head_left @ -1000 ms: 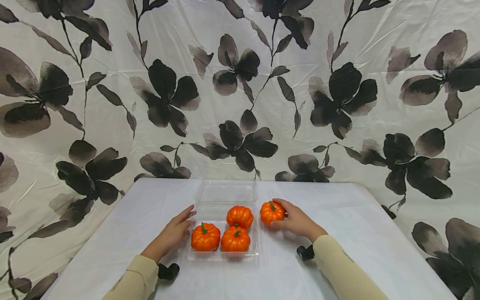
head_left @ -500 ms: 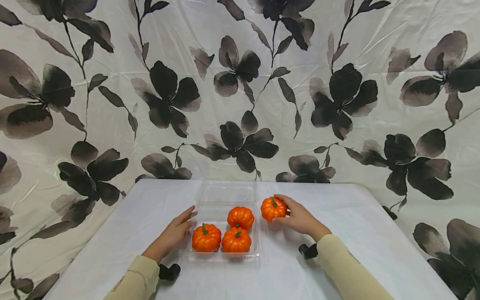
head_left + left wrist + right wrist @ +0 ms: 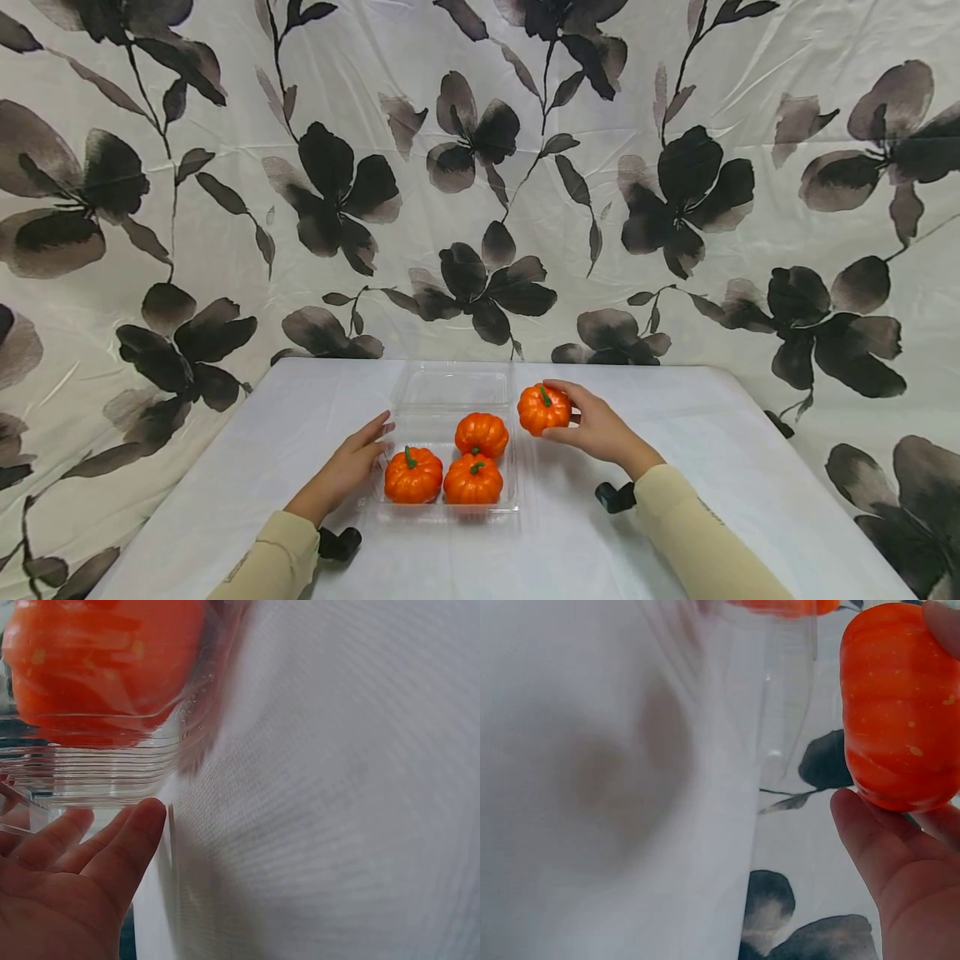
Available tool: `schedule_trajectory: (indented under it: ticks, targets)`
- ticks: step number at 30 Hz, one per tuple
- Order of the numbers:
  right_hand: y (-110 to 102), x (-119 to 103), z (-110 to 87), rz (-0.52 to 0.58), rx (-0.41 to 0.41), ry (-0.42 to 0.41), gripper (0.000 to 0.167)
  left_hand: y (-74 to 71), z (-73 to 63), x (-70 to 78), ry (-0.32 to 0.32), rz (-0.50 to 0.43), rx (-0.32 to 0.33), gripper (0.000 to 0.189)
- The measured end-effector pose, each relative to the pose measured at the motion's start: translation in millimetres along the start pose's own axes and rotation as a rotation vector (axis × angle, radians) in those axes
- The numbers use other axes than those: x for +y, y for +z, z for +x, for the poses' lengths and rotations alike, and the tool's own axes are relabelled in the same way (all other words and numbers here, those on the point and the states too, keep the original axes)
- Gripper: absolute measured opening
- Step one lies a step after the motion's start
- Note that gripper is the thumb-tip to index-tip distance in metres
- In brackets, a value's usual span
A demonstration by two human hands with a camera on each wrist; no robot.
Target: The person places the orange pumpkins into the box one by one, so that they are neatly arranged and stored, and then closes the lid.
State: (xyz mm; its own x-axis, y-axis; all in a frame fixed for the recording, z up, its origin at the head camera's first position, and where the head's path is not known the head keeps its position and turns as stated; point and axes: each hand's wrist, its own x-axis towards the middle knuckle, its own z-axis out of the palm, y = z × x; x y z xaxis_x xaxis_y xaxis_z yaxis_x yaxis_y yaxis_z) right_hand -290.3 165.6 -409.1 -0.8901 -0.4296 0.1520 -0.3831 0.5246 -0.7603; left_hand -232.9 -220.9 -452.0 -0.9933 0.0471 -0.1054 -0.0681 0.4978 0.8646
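- Beside the clear plastic box (image 3: 447, 508), left hand (image 3: 343, 468), fingers straight, likely steadying it;
- right hand (image 3: 603, 429) pinches a glossy ribbed orange pumpkin (image 3: 540, 415) by its sides, leaving the base free

Head view: worn high, facing forward and down over white cloth-covered counter (image 3: 645, 408) to white floral-print fabric backdrop (image 3: 570, 292); farthest and widest. Left wrist view: worn low, turned sideways, close behind left hand (image 3: 71, 892), facing clear ridged plastic box (image 3: 101, 769). Right wrist view: likewise sideways, close behind right hand (image 3: 911, 881), facing glossy orange ribbed pumpkin (image 3: 904, 705) and backdrop. Shared by all three: box, counter.
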Motion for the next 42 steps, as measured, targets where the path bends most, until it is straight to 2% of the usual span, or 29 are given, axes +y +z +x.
schedule_trajectory:
  ticks: [10,21,42]
  targets:
    - [-0.1,-12.5,-0.3,0.018,0.042,-0.019,0.073,-0.7,-0.2,-0.9,0.011,0.003,0.004,0.059]
    - [2.5,-21.3,2.1,0.004,0.043,-0.103,0.062,-0.2,-0.4,-0.6,-0.007,-0.005,0.01,0.059]
    - [11.3,-43.1,8.8,0.046,0.015,-0.138,0.06,-1.0,-2.3,-0.1,-0.004,0.002,0.016,0.059]
